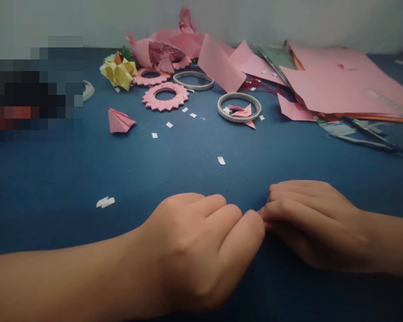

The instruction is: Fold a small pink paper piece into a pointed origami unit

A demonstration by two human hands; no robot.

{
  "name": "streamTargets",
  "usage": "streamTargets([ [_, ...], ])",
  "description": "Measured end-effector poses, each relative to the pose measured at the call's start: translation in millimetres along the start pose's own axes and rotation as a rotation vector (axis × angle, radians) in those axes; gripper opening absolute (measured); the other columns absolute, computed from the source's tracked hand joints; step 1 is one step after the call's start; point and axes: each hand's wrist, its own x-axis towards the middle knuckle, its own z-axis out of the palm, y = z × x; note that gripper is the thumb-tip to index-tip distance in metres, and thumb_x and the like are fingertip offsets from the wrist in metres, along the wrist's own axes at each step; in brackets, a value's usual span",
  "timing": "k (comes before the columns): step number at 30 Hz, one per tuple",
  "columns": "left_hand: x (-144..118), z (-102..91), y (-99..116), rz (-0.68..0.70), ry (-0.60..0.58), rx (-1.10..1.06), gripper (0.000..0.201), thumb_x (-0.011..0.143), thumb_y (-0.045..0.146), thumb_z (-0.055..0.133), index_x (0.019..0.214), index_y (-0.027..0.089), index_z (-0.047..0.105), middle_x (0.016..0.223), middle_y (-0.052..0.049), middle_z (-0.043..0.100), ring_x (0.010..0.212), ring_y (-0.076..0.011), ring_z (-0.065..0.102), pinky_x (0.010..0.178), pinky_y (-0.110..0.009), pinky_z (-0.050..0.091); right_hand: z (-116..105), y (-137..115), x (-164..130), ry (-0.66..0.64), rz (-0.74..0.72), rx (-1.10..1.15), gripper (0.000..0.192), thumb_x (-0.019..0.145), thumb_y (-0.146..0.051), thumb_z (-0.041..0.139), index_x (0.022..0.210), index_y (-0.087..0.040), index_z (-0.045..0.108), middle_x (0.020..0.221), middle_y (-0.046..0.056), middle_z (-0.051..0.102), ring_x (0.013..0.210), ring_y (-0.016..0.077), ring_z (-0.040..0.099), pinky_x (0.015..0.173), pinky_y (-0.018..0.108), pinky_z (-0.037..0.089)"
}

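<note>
No legible text, label, brand, number or sign; faint marks over pink sheets point(342, 91) too blurred to read.

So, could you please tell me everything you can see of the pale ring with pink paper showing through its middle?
The pale ring is a thin band, off-white to grey, resembling a nearly spent tape roll. It lies roughly flat on the blue tabletop. Folded pink paper shows inside, near a white scrap, and pokes past the near rim; whether they touch is unclear.
</note>
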Motion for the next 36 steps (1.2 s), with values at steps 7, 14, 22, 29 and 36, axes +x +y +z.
streamTargets([
  [7,-14.1,5.5,9.7,-0.055,0.0,0.018,0.012,0.111,0.031,0.073,0.103,0.024,0.078,0.075,0.001,0.074,0.068,-0.0188,0.073,0.066,-0.029,0.069,-2.5,-1.7,1.6,-0.018,-0.008,0.003,0.027,0.129,-0.015,0.041,0.111,-0.021,0.06,0.079,-0.002,0.063,0.068,0.015,0.055,0.066,0.029,0.05],
  [14,-23.1,10.0,19.4,-0.076,0.0,0.013,0.02,0.112,0.044,0.073,0.11,0.024,0.08,0.08,-0.002,0.075,0.074,-0.0212,0.076,0.073,-0.031,0.072,-4.1,-3.1,2.2,-0.021,0.003,0.028,0.029,0.128,-0.017,0.045,0.108,-0.02,0.066,0.079,-0.001,0.067,0.068,0.0161,0.059,0.066,0.031,0.052],
  [22,-1.8,1.2,4.6,-0.01,-0.001,-0.06,0.038,0.113,0.003,0.051,0.087,0.019,0.073,0.079,0.0,0.08,0.06,-0.0157,0.07,0.059,-0.032,0.063,-4.7,-1.4,4.5,-0.023,0.007,0.091,0.019,0.129,-0.025,0.051,0.115,-0.02,0.063,0.081,-0.003,0.066,0.065,0.0144,0.057,0.063,0.03,0.048],
  [29,-4.8,2.5,4.2,-0.031,-0.03,-0.125,0.04,0.116,0.0,0.048,0.089,0.018,0.072,0.082,-0.001,0.083,0.062,-0.0169,0.073,0.059,-0.036,0.061,-1.7,-2.2,3.2,-0.042,-0.037,-0.01,0.021,0.129,-0.021,0.044,0.118,-0.021,0.062,0.085,0.0,0.07,0.069,0.0164,0.059,0.064,0.03,0.052],
  [36,-1.5,1.4,3.5,-0.051,0.001,-0.099,0.041,0.116,-0.001,0.049,0.087,0.02,0.069,0.084,-0.001,0.086,0.066,-0.0164,0.08,0.065,-0.033,0.066,-3.0,-0.7,4.9,-0.058,-0.082,-0.05,0.026,0.131,-0.019,0.039,0.116,-0.02,0.06,0.084,0.0,0.069,0.07,0.0161,0.059,0.066,0.03,0.051],
])
